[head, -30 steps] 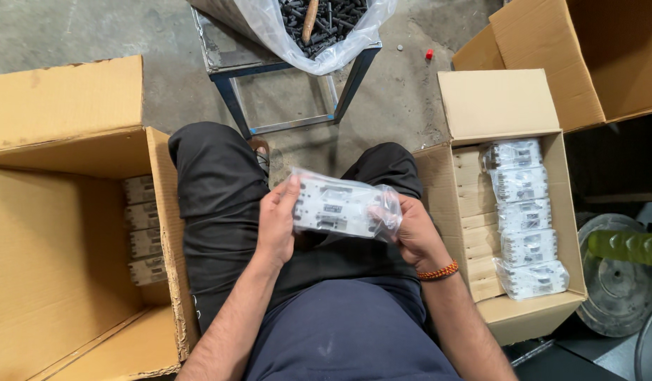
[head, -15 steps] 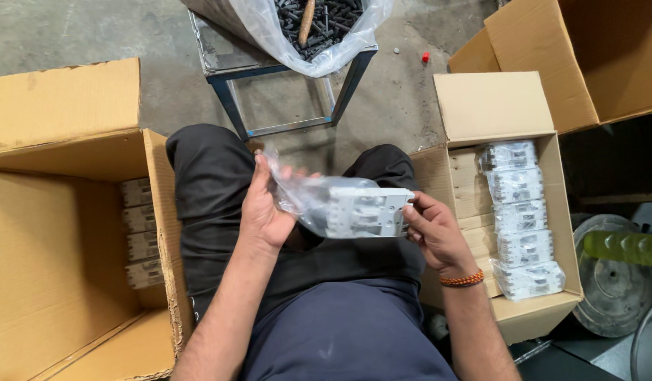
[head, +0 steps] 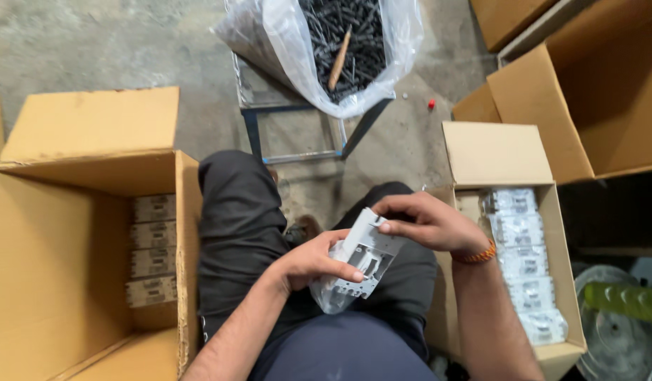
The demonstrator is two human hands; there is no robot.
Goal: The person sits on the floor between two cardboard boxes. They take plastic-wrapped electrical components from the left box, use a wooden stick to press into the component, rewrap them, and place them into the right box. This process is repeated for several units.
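Big open cardboard box [head: 57,282] on the person's left, mostly empty inside; a column of small brown cartons [head: 153,250] stacked against its right wall. Large open box [head: 594,106] at upper right. Smaller open box [head: 499,159] on the person's right, a row of bagged white parts [head: 523,264] lined along its right side. Straight ahead on the concrete floor, a clear plastic sack of dark metal bits [head: 340,42] sits on a blue metal frame [head: 297,127]; a wooden stick [head: 338,60] pokes out of the pile.

Person is seated, legs in dark trousers, working over the lap. The white plastic part [head: 368,257] is held between both hands above the lap, tilted, its upper end out of a clear plastic bag [head: 333,293] that bunches around its lower end.

Left hand [head: 312,264]: fingers curled, closed on the bag and the part's lower left side. Right hand [head: 428,222]: thumb and fingertips pinching the part's top edge; orange band [head: 481,254] on that wrist.
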